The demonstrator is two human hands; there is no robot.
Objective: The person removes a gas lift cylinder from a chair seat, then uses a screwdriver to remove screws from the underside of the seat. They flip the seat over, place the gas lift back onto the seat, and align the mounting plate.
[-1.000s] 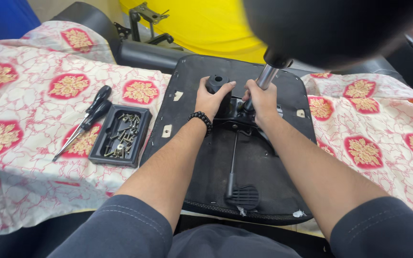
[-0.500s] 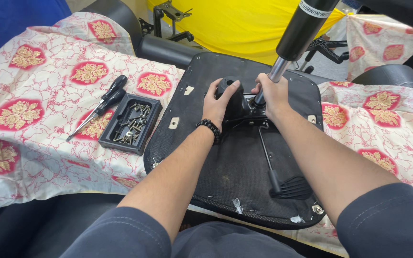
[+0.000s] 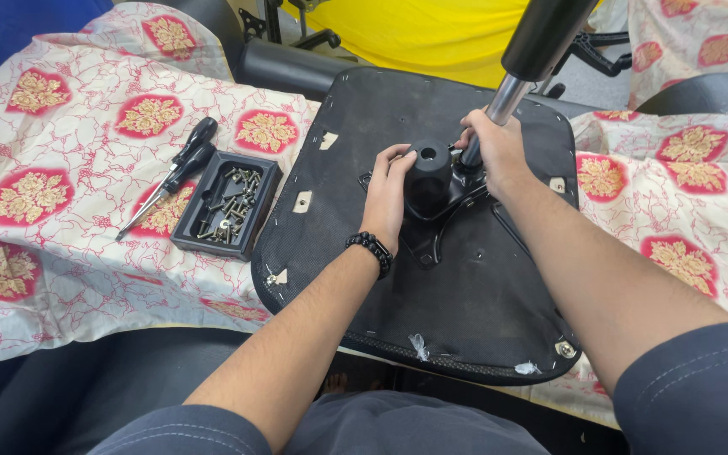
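Since the earlier frame, both hands had stayed at the chair mechanism (image 3: 440,198), bolted mid-underside of the upturned seat (image 3: 457,312). Left hand (image 3: 389,192) cupped its black hub; right hand (image 3: 492,145) closed around the gas cylinder (image 3: 509,94), likely heavy, rigid, slick. Left of the seat, a black tray (image 3: 227,205) held screws beside two screwdrivers (image 3: 174,173).

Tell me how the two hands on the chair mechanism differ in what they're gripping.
The left hand cups the short black knob-like cylinder, fingers wrapped round its side; the right hand closes around the shiny metal rod near its base. The left hand's wrist carries a black bead bracelet; the right hand's wrist is bare. Both are bare and rest over the upturned black seat base.
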